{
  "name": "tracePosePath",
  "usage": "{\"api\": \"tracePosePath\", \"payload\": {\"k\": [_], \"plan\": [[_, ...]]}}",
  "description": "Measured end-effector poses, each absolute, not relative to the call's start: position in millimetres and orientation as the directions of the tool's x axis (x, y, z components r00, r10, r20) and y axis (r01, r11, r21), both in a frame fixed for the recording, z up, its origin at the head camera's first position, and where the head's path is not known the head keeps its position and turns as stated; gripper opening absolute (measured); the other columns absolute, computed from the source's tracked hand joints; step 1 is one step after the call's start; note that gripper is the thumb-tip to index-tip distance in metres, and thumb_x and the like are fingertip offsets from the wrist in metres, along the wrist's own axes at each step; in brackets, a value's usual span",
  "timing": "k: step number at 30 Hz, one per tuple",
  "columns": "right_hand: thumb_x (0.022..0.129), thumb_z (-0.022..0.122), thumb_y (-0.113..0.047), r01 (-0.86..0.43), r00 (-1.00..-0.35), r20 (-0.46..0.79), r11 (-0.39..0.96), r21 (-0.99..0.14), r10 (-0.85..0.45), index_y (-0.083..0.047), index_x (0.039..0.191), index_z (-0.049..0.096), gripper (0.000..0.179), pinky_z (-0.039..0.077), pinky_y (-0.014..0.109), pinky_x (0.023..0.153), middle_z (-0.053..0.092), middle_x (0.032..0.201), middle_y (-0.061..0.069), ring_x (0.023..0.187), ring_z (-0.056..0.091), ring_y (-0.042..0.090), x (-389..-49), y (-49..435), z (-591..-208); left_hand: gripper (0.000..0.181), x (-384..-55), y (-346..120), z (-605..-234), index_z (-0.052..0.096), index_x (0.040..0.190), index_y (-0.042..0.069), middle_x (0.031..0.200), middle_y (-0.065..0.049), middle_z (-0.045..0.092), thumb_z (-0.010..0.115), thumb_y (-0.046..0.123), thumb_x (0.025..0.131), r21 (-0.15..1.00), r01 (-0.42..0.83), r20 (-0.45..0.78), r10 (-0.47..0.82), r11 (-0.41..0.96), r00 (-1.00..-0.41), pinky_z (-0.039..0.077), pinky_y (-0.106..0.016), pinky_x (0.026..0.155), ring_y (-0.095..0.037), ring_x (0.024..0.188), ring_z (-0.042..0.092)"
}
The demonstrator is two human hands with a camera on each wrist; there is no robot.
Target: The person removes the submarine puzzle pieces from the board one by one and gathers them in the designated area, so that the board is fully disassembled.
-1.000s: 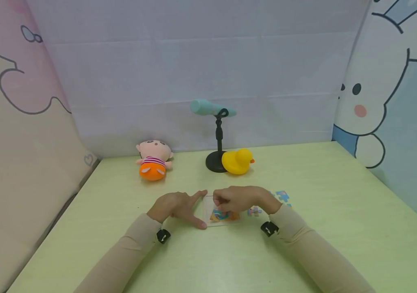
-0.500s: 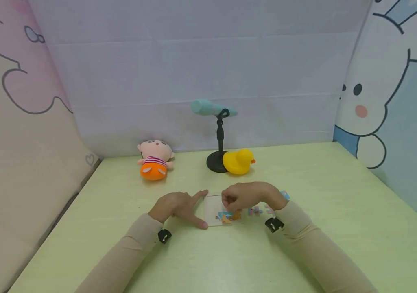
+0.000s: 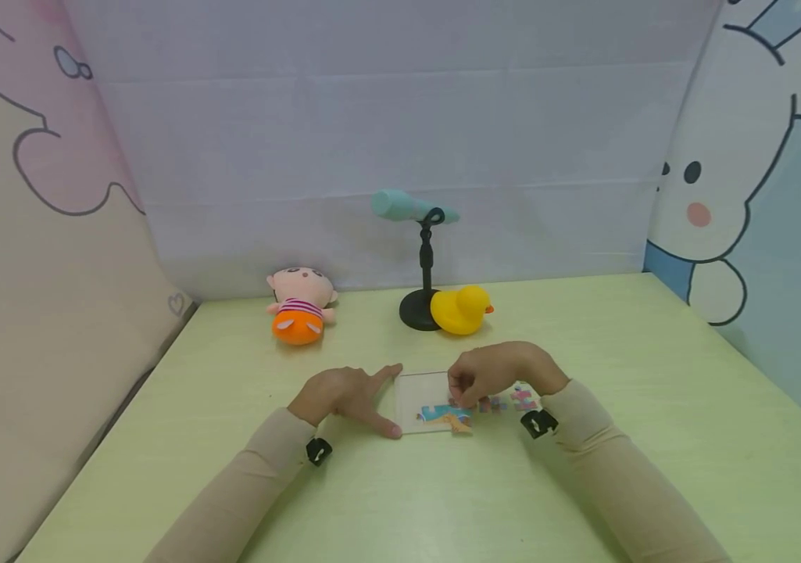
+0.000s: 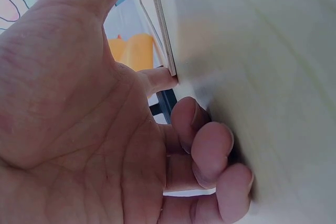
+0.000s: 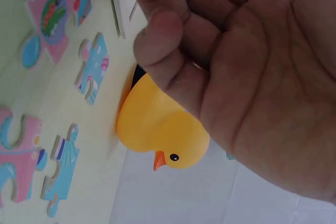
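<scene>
A thin pale puzzle board (image 3: 417, 386) lies flat at the middle of the table. My left hand (image 3: 347, 395) braces its left side, thumb and forefinger spread to the two corners; the left wrist view shows the board's edge (image 4: 164, 30) against the forefinger, the other fingers bent near the tabletop. Several colourful puzzle pieces (image 3: 438, 414) sit together on the board, one jutting past its front right edge. Over their right end, my right hand (image 3: 502, 367) has curled fingers and pinches at a piece; its fingertips are partly hidden. Loose puzzle pieces (image 5: 55, 17) lie to the right.
Behind the board stand a yellow rubber duck (image 3: 462, 311) and a black stand (image 3: 426, 270) bearing a light-blue microphone-shaped object (image 3: 407, 206). A plush doll (image 3: 300, 309) is at the back left. A white cloth backdrop (image 3: 400, 117) rises beyond the table.
My right hand has moved right and slightly back, and the joined pieces have shifted right on the board, one now overhanging its edge. The left hand keeps its place at the board.
</scene>
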State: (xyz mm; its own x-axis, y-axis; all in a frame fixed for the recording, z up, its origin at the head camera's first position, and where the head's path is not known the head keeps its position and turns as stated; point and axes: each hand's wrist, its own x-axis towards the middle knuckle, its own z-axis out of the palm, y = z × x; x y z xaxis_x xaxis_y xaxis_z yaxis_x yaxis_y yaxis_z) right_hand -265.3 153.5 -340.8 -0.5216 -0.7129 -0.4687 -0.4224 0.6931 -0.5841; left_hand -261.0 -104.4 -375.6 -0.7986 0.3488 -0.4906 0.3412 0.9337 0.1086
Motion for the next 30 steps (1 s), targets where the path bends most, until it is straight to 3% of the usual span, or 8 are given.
{"api": "tracePosePath", "payload": {"k": [4,9,17,30], "plan": [[0.095,0.065,-0.005,-0.349,-0.492,-0.555,0.736,-0.580,-0.671,-0.008,0.085,0.061,0.011,0.045,0.025,0.061,0.058,0.071,0.000,0.060,0.051,0.015,-266,158,-343,0.113,-261,-105,-376,0.014,0.160,0.041,0.082,-0.005,0.058,0.070,0.079,0.070,0.116,0.350,-0.487,0.361,0.929,-0.796,0.041,-0.034,0.060,-0.021,0.069,0.053],[0.094,0.068,-0.008,-0.364,-0.488,-0.599,0.772,-0.521,-0.634,-0.011,0.084,0.063,0.011,0.040,0.022,0.056,0.058,0.070,-0.002,0.061,0.051,0.012,-267,161,-344,0.113,-261,-105,-376,0.014,0.160,0.041,0.084,-0.005,0.059,0.070,0.079,0.070,0.121,0.348,-0.488,0.361,0.930,-0.795,0.042,-0.034,0.060,-0.021,0.068,0.054],[0.093,0.070,-0.012,-0.373,-0.493,-0.634,0.803,-0.466,-0.596,-0.013,0.082,0.064,0.013,0.041,0.024,0.057,0.058,0.069,-0.003,0.061,0.050,0.011,-268,166,-342,0.113,-260,-104,-374,0.013,0.160,0.041,0.083,-0.005,0.058,0.070,0.079,0.070,0.109,0.348,-0.488,0.355,0.931,-0.797,0.042,-0.034,0.060,-0.021,0.069,0.054],[0.091,0.070,-0.004,-0.321,-0.463,-0.664,0.810,-0.492,-0.587,-0.011,0.080,0.063,0.014,0.038,0.023,0.053,0.062,0.071,-0.001,0.055,0.047,0.011,-268,171,-341,0.113,-261,-105,-374,0.012,0.160,0.040,0.082,-0.005,0.056,0.070,0.079,0.071,0.109,0.353,-0.497,0.358,0.929,-0.790,0.041,-0.034,0.061,-0.021,0.069,0.053]]}}
